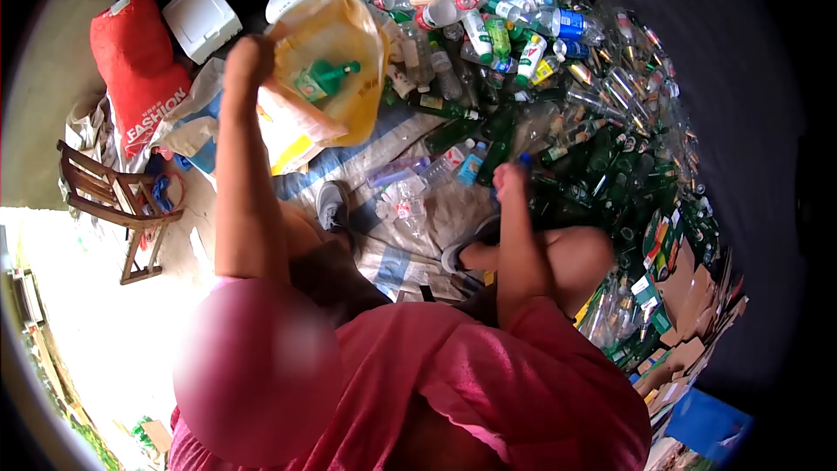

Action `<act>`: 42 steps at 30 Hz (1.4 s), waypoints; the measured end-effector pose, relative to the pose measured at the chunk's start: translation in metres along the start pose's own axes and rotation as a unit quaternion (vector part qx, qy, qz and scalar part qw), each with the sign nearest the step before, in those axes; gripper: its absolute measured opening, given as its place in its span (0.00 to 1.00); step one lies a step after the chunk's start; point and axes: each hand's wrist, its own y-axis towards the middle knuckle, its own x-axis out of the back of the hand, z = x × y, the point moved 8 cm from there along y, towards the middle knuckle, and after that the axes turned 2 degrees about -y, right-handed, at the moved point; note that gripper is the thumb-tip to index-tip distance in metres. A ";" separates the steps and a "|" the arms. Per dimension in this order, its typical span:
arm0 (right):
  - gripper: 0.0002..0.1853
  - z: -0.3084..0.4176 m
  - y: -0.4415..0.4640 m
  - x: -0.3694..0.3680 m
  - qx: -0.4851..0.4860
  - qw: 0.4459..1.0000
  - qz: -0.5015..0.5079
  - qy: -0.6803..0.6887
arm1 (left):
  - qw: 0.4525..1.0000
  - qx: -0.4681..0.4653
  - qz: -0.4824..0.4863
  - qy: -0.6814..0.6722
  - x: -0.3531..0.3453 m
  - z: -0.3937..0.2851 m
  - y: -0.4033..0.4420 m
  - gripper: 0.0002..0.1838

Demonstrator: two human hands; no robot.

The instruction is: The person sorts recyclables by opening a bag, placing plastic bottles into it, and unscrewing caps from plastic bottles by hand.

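Note:
My left hand (250,61) is closed on the rim of a yellow and white bag (370,92), holding its mouth open. A green bottle (324,78) lies inside the bag. Near the edge of the bottle heap, my right hand (510,179) is closed around something with a blue cap, perhaps a bottle; most of it is hidden or blurred. Clear plastic bottles (410,208) and a bottle with a blue label (472,164) lie on the striped sheet (384,257) between my feet.
A large heap of plastic and green glass bottles (602,157) spreads ahead and right. At the left are a red bag (139,61), a white foam box (201,19) and a wooden chair (109,196). Flattened cardboard (689,296) and a blue box (708,426) are at lower right.

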 end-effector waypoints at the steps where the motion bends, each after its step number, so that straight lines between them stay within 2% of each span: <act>1: 0.05 -0.044 0.000 -0.002 -0.140 0.990 0.023 -0.015 | 0.999 0.003 0.036 -0.012 -0.018 0.001 0.006 0.18; 2: 0.06 -0.065 -0.022 -0.010 -0.193 0.981 0.027 -0.003 | 0.998 0.051 0.014 -0.033 -0.009 -0.001 0.004 0.18; 3: 0.07 -0.085 -0.021 -0.016 -0.168 0.981 0.065 -0.077 | 0.994 0.092 -0.006 -0.054 -0.003 -0.012 -0.001 0.18; 4: 0.05 -0.097 -0.028 -0.018 -0.148 0.980 0.056 -0.124 | 0.993 0.085 -0.023 -0.073 0.005 -0.026 -0.007 0.18; 7: 0.04 -0.139 -0.034 -0.025 -0.209 0.973 0.042 -0.084 | 0.991 0.090 0.005 -0.094 0.005 -0.040 -0.014 0.18; 9: 0.04 -0.147 -0.035 -0.036 -0.202 0.974 0.021 -0.104 | 0.990 0.096 0.011 -0.102 -0.003 -0.039 -0.014 0.19; 10: 0.04 -0.148 -0.034 -0.043 -0.192 0.973 0.030 -0.121 | 0.994 0.069 0.024 -0.081 -0.009 -0.041 -0.012 0.19; 12: 0.07 -0.144 -0.035 -0.057 -0.173 0.977 0.026 -0.121 | 0.996 0.049 0.044 -0.053 -0.026 -0.040 -0.010 0.18; 15: 0.11 -0.135 -0.030 -0.079 -0.151 0.969 0.031 -0.195 | 0.996 0.031 0.058 -0.065 -0.014 -0.058 -0.020 0.17; 17: 0.15 -0.158 -0.003 -0.088 -0.119 0.975 0.038 -0.185 | 0.994 0.026 0.075 -0.073 0.000 -0.080 -0.026 0.18; 19: 0.19 -0.172 0.012 -0.102 -0.086 0.980 0.048 -0.173 | 0.959 0.162 0.130 -0.192 0.002 -0.086 -0.039 0.20; 21: 0.28 -0.162 0.023 -0.109 0.050 0.967 -0.014 -0.248 | 0.962 0.151 0.140 -0.181 0.000 -0.090 -0.041 0.23; 22: 0.28 -0.171 0.030 -0.113 0.050 0.968 -0.013 -0.244 | 0.960 0.137 0.135 -0.201 -0.003 -0.090 -0.041 0.24; 25: 0.35 -0.190 0.059 -0.102 0.067 0.950 -0.138 -0.274 | 0.962 0.104 0.132 -0.214 -0.004 -0.098 -0.041 0.27; 27: 0.30 -0.205 0.082 -0.097 0.070 0.967 -0.128 -0.210 | 0.959 0.092 0.155 -0.218 -0.017 -0.101 -0.044 0.24; 28: 0.25 -0.221 0.087 -0.098 -0.047 0.988 -0.060 -0.137 | 0.968 -0.006 0.189 -0.162 -0.034 -0.108 -0.044 0.19; 29: 0.20 -0.237 0.085 -0.108 -0.164 0.985 0.010 -0.062 | 0.966 -0.112 0.208 -0.106 -0.051 -0.115 -0.046 0.15; 30: 0.13 -0.184 0.027 -0.118 -0.259 0.966 0.022 -0.010 | 0.951 -0.214 0.213 -0.061 -0.066 -0.122 -0.050 0.12; 31: 0.13 -0.174 0.019 -0.114 -0.258 0.966 0.023 -0.010 | 0.933 -0.279 0.220 -0.051 -0.074 -0.136 -0.057 0.12; 32: 0.12 -0.168 0.014 -0.109 -0.261 0.963 0.063 -0.005 | 0.923 -0.290 0.242 -0.067 -0.083 -0.148 -0.064 0.15; 33: 0.10 -0.161 0.008 -0.110 -0.262 0.959 0.104 0.000 | 0.925 -0.233 0.276 -0.116 -0.092 -0.151 -0.067 0.18; 34: 0.10 -0.123 -0.019 -0.114 -0.200 0.976 0.089 -0.007 | 0.923 -0.152 0.309 -0.173 -0.099 -0.152 -0.070 0.22; 35: 0.10 -0.115 -0.025 -0.112 -0.198 0.976 0.092 -0.005 | 0.921 -0.097 0.328 -0.187 -0.106 -0.154 -0.075 0.26; 36: 0.10 -0.098 -0.028 -0.114 -0.141 0.979 0.148 -0.017 | 0.920 -0.049 0.342 -0.186 -0.112 -0.157 -0.082 0.31; 37: 0.10 -0.078 -0.042 -0.119 -0.083 0.976 0.201 -0.028 | 0.925 -0.027 0.350 -0.144 -0.118 -0.158 -0.089 0.32; 39: 0.13 -0.042 -0.072 -0.122 -0.063 0.981 0.180 -0.016 | 0.923 -0.003 0.380 -0.061 -0.125 -0.165 -0.104 0.36; 41: 0.23 0.004 -0.105 -0.128 0.009 0.979 0.190 -0.069 | 0.930 -0.004 0.364 -0.058 -0.122 -0.180 -0.116 0.39; 42: 0.27 0.003 -0.099 -0.132 0.017 0.976 0.205 -0.077 | 0.932 -0.002 0.361 -0.037 -0.133 -0.178 -0.119 0.41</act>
